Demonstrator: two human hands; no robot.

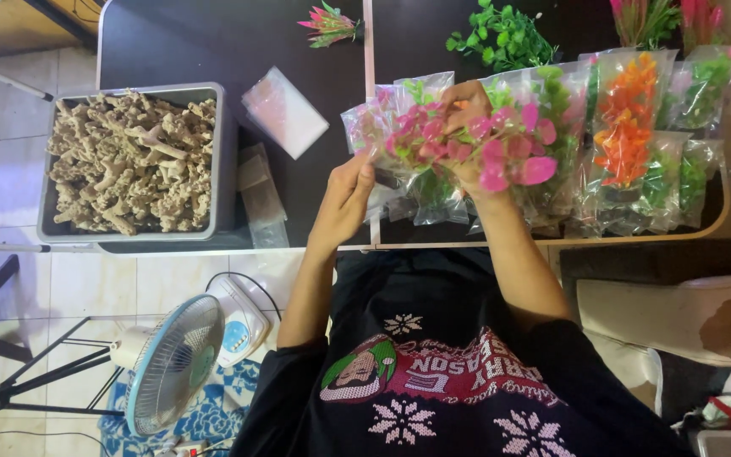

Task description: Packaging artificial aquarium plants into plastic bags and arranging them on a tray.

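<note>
The fingers of the right hand (467, 127) are closing around a pink plastic plant (484, 148), holding it above the black table (213, 42). The left hand (344, 199) is gripping its left end. Bagged plants (628, 135) are lying just right of it. Far left, a grey bin (217, 161) is holding beige coral pieces (129, 161).

left hand (344, 199): frame centre, fingers up, curled in a grip
right hand (467, 135): right of centre, raised, fingers closed
</note>
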